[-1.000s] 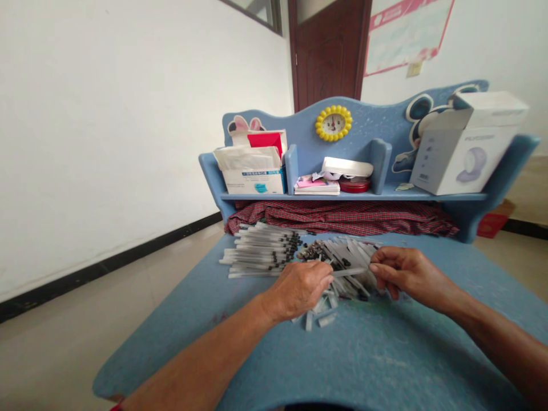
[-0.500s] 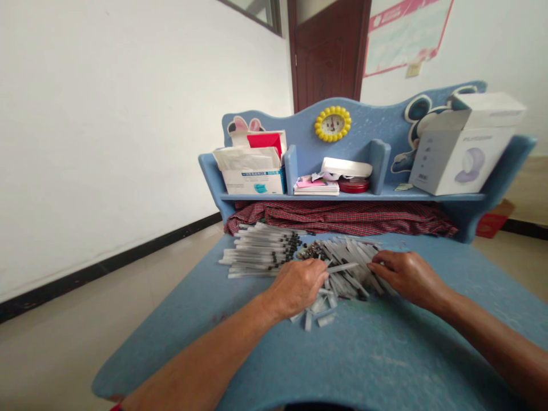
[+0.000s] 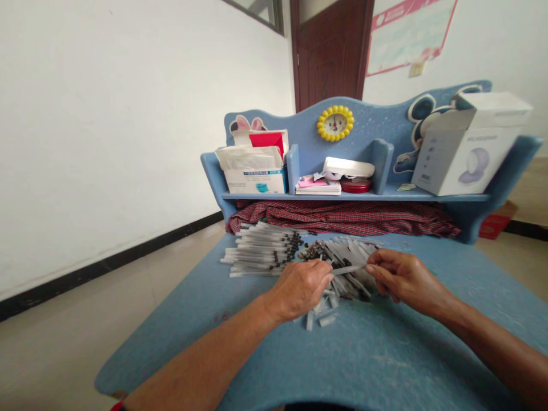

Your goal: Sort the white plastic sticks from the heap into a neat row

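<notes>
A thin grey plastic tube [image 3: 347, 269] is pinched between my two hands over a blue table [image 3: 368, 359]. My left hand [image 3: 299, 288] is closed on its left end, and my right hand [image 3: 400, 277] is closed on its right end. Under them lies a loose heap of the same grey tubes [image 3: 346, 254] with small dark bits. To the left, a neat stack of tubes with black tips [image 3: 261, 257] lies side by side. A few short grey pieces [image 3: 319, 319] rest near my left hand.
At the back stands a blue shelf unit [image 3: 355, 197] with a yellow clock [image 3: 335, 123], a box of masks [image 3: 254, 171], papers, a red tin [image 3: 356, 185] and a white carton [image 3: 464, 151]. A red checked cloth [image 3: 342, 217] lies under it. A dark door is behind.
My right hand dipped into the heap half a second ago, then rose again to pinch the right end of the tube. My left hand barely moved.
</notes>
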Available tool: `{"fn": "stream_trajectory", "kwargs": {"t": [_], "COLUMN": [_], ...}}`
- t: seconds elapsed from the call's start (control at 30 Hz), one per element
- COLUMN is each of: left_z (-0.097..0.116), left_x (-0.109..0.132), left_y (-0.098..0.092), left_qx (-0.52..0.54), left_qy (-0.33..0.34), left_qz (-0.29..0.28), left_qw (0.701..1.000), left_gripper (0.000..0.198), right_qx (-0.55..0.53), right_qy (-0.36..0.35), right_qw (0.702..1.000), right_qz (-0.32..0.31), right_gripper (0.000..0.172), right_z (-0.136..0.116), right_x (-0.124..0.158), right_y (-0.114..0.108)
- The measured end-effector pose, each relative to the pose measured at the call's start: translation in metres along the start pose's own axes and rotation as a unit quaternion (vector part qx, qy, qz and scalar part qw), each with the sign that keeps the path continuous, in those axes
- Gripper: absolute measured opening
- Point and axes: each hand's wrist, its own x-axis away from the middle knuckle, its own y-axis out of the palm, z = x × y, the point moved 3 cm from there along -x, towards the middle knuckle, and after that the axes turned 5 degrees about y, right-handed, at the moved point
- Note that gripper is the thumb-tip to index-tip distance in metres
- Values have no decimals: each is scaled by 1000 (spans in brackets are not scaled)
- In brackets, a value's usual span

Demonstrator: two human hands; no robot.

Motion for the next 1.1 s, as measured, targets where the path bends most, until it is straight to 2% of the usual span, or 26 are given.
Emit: {"fn": "stream_trajectory", "kwargs": {"t": [0.17,0.37,0.63,0.77,0.93,1.03,1.1], "left_z": [2,-1,-34,-47,-49,-43,-39], "left_x": [0,-1,-1,0,1,0,-1], "left_y": [1,-1,-8,-12,-11,-8,-7], "left_qx": [4,21,-2,-19,-26,-9,-6], "left_qy": [12,23,-33,-57,-63,-39,-27], "left_qz": [10,13,26,26,29,17,11], "left_qw": [1000,999,999,998,997,999,1000], "left_gripper": [23,25,20,21,22,20,20], "right_qx": [-11,-98,-181,-189,-103,33,129], "right_qy": [19,48,84,99,76,28,-13], "right_qw": [1000,993,975,969,985,993,986], "right_qz": [-20,-35,94,128,116,109,107], "right_gripper": [25,31,31,29,28,26,25], "right_z": [2,4,26,31,29,25,21], "right_x": [-1,-2,-13,-15,-14,-12,-10], "right_y": [1,-8,-44,-54,-48,-37,-29]}}
